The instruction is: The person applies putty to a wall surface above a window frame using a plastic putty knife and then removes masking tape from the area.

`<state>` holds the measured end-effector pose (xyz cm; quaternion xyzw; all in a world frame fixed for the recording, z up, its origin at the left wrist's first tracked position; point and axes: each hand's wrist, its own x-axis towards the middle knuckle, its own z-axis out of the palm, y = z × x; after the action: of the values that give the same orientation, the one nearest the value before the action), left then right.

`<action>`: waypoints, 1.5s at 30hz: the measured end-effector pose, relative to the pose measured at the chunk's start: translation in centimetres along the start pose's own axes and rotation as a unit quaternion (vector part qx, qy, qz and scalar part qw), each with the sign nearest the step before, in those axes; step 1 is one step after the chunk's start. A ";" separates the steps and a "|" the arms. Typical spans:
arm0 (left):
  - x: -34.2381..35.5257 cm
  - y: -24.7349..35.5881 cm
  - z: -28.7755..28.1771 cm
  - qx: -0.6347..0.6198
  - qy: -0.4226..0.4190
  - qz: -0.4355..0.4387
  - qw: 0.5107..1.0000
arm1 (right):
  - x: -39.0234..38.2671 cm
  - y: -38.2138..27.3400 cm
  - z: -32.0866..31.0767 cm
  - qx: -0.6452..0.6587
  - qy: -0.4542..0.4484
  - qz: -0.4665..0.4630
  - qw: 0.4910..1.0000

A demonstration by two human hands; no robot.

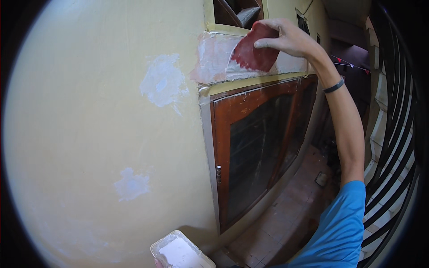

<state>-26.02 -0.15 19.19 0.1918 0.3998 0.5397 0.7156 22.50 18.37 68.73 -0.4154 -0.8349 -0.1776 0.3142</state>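
My right hand (288, 38) pinches a red, flexible-looking spreader (255, 50) between thumb and fingers. The spreader lies against a whitish, freshly coated strip of wall (215, 57) above the wooden window, and its lower edge looks jagged with white paste. At the bottom of the view is a shallow clear plastic tub (196, 248) of white putty (178, 253). Only a fingertip of my left hand (158, 264) shows, at the tub's left side, supporting it; the remainder of that hand is out of frame.
Two white filler patches (163, 81) mark the cream wall (89, 134). A brown-framed glass window (263, 143) sits below the strip, with another opening (237, 12) above. Black railings (395, 183) run along the right. A small object (321, 178) lies on the tiled floor (272, 228).
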 end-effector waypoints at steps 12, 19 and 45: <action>-0.4 0.8 -0.6 -0.008 -0.012 -0.019 1.000 | 0.0 -2.0 0.2 -0.008 -0.056 0.023 0.998; -0.9 1.3 -0.7 -0.012 -0.021 -0.024 0.999 | -2.0 -2.7 -1.4 -0.031 0.025 0.016 0.999; 0.0 1.2 0.0 0.006 -0.035 -0.044 0.998 | -2.8 0.0 -3.2 -0.014 0.054 0.020 0.998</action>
<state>-26.74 0.22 20.05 0.1972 0.3862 0.4980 0.7510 24.94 14.97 69.18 -0.4261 -0.8057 -0.2051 0.3567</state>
